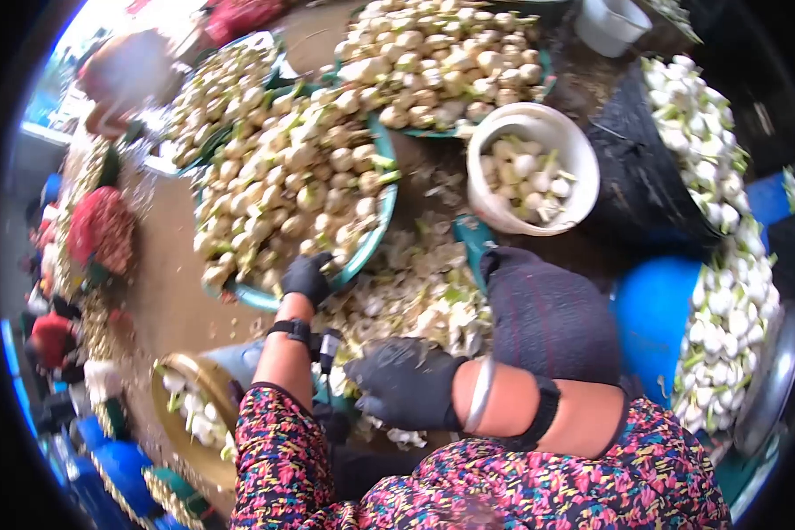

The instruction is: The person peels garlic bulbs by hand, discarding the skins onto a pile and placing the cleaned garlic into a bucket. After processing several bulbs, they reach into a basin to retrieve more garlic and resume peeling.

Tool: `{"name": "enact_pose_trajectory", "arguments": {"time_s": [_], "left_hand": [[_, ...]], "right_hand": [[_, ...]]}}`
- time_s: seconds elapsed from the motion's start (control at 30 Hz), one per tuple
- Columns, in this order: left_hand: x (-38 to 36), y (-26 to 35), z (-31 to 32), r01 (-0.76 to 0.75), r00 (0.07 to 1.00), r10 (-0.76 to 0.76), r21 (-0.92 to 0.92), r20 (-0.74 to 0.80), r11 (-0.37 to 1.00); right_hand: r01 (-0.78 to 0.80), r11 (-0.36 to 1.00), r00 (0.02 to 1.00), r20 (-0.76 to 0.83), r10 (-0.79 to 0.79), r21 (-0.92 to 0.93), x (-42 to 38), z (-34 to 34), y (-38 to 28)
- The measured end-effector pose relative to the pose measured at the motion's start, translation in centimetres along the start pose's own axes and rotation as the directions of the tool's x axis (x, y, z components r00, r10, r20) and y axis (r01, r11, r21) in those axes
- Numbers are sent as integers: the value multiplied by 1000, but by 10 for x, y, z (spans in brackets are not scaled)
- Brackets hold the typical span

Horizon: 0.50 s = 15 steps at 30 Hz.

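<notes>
Pale, round, green-stemmed bulbs (283, 190) fill a round teal tub (386, 208), centre left: probably light, firm, best held round the belly. Black-gloved left hand (306, 280), tub's lower rim; black-gloved right hand (406, 382), lower centre; finger closure cannot be told.

The left hand (306, 279) reaches to bulbs (296, 185) at six o'clock in a teal basin (382, 234); from the basin, the right hand (406, 380) is toward five o'clock.

Brown floor (163, 283), scattered pale peelings (406, 296), round teal tubs (382, 221) heaped with bulbs (291, 177), white bucket (579, 146) part-filled with bulbs
</notes>
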<state>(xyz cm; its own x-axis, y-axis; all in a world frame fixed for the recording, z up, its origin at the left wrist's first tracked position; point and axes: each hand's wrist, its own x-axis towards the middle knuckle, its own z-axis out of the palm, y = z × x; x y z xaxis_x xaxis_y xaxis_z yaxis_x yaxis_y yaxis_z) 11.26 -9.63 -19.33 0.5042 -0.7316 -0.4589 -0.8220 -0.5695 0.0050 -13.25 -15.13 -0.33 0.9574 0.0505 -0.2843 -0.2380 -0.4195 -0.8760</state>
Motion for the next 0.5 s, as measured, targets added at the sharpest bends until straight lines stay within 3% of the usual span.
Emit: {"name": "enact_pose_trajectory", "arguments": {"time_s": [0.07,0.13,0.17,0.2,0.23,0.27,0.3,0.33,0.37,0.4,0.43,0.47,0.5], "left_hand": [[21,-16,14,-50,993,50,-7,105,999],[13,-21,13,-22,1000,22,33,6,999],[8,-28,15,-102,989,96,-52,-114,993],[4,-34,16,-103,988,97,-49,-116,993],[-5,-36,7,-154,981,82,-442,-178,883],[-14,-37,-1,-209,972,43,-755,-233,622],[-26,-39,-7,-36,997,-61,-954,-57,297],[-52,-25,-36,-41,998,-34,-992,-45,117],[-80,-8,-63,-91,996,4,-992,-91,91],[-104,6,-83,-147,989,35,-975,-144,166],[-110,-2,-71,-286,954,128,-951,-271,118],[-123,0,-88,-691,716,470,-431,-516,580],[-141,12,-82,-491,871,201,-808,-448,324]], "right_hand": [[-29,999,999,-29,30,43,2,-2,2],[-20,1000,997,-74,20,3,4,-5,2],[-22,1000,997,-77,23,7,5,-5,1],[-24,1000,997,-75,25,8,7,-5,2],[-19,1000,998,-68,19,7,9,-3,2],[-21,1000,976,-219,25,19,12,1,4],[-13,1000,940,-341,14,6,17,9,11],[3,1000,893,-451,-6,-7,22,16,16],[-10,999,871,-490,33,49,23,16,15],[-14,994,851,-520,69,108,24,15,14],[93,994,766,-641,-39,50,33,24,22],[189,982,654,-744,-140,-19,38,25,18],[164,973,775,-631,-27,160,34,23,17]]}}
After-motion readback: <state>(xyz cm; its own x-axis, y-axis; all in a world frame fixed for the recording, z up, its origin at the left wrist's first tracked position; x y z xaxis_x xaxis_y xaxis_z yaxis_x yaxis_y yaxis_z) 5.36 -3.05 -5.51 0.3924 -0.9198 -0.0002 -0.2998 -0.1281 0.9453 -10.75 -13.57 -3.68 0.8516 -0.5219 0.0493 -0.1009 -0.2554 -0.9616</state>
